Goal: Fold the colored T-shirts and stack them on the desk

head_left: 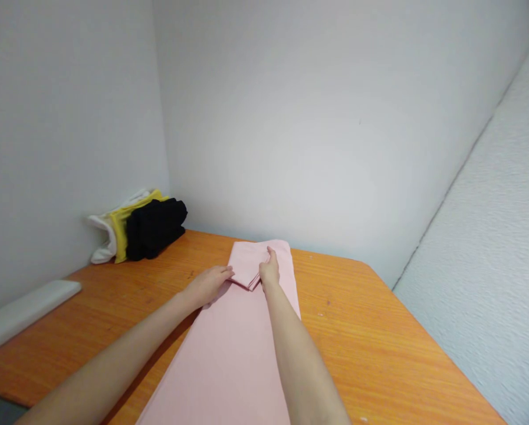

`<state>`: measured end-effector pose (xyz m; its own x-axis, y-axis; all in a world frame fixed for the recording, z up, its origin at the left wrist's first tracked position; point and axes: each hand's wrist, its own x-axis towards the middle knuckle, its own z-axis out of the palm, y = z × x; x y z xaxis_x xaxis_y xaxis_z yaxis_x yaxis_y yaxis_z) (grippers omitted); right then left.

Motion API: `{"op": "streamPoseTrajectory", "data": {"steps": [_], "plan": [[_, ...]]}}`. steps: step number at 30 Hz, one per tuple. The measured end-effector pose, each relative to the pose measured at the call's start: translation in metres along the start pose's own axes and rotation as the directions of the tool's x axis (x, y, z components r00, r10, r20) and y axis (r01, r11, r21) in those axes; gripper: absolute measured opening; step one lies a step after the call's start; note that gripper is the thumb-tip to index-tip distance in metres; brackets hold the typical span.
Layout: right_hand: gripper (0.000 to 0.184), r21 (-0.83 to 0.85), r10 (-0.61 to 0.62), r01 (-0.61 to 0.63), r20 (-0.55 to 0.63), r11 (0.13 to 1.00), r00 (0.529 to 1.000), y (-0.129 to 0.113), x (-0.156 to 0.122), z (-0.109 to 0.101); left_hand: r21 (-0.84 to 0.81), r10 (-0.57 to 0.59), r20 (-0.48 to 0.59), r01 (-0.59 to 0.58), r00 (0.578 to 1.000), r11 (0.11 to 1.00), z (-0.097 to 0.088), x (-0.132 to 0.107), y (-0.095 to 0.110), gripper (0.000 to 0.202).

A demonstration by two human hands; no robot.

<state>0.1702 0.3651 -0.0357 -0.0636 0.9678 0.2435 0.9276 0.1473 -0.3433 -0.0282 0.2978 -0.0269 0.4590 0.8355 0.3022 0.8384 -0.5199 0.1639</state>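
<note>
A long, folded piece of pink cloth (242,354) runs from the near edge of view toward the wall. Whether it is a garment I cannot tell. At its far end a flap (247,260) lies folded over, its near edge coming to a point. My left hand (209,286) has its fingertips closed at the left corner of this flap. On the flap's right side, my right hand (269,273) grips the slanting layered edge, thumb side up. The undersides of both hands are hidden.
The cloth lies on an orange wooden table (357,330). At the back left is a pile of black fabric (155,227), yellow fabric (120,233) and white fabric (102,254). A long white block (29,313) rests along the left wall. Walls border the table's back and right.
</note>
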Motion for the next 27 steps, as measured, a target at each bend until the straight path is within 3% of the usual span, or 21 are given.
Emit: {"op": "streamPoseTrajectory", "data": {"steps": [5, 9, 11, 15, 19, 22, 27], "plan": [[0.059, -0.019, 0.108, -0.110, -0.084, 0.994, 0.991, -0.012, -0.007, -0.006, 0.035, 0.005, 0.086, -0.008, 0.996, 0.999, 0.000, -0.003, -0.001, 0.050], [0.060, -0.107, -0.028, 0.009, -0.178, 0.994, 0.984, -0.023, -0.014, -0.006, 0.036, 0.018, 0.129, -0.023, 0.991, 0.999, 0.000, -0.011, 0.012, 0.049], [0.061, -0.144, -0.103, 0.086, -0.109, 0.986, 0.989, -0.025, -0.015, -0.001, 0.025, 0.021, 0.160, -0.026, 0.987, 0.999, 0.003, -0.016, 0.021, 0.059], [0.074, -0.142, -0.020, 0.039, 0.131, 0.989, 0.991, -0.023, -0.012, 0.012, 0.006, -0.006, 0.218, 0.005, 0.976, 1.000, 0.008, -0.023, 0.032, 0.081], [0.077, -0.151, 0.006, 0.021, 0.172, 0.988, 0.985, -0.019, -0.009, 0.016, -0.002, -0.027, 0.233, 0.028, 0.972, 1.000, 0.009, -0.025, 0.032, 0.085], [0.076, -0.141, -0.010, 0.031, 0.148, 0.989, 0.989, -0.019, -0.009, 0.015, 0.001, -0.043, 0.237, 0.044, 0.971, 0.999, 0.010, -0.024, 0.032, 0.087], [0.064, -0.090, -0.029, 0.026, -0.034, 0.996, 0.999, -0.019, -0.016, 0.005, 0.017, -0.078, 0.214, 0.076, 0.974, 0.997, 0.010, -0.025, 0.035, 0.086]]}}
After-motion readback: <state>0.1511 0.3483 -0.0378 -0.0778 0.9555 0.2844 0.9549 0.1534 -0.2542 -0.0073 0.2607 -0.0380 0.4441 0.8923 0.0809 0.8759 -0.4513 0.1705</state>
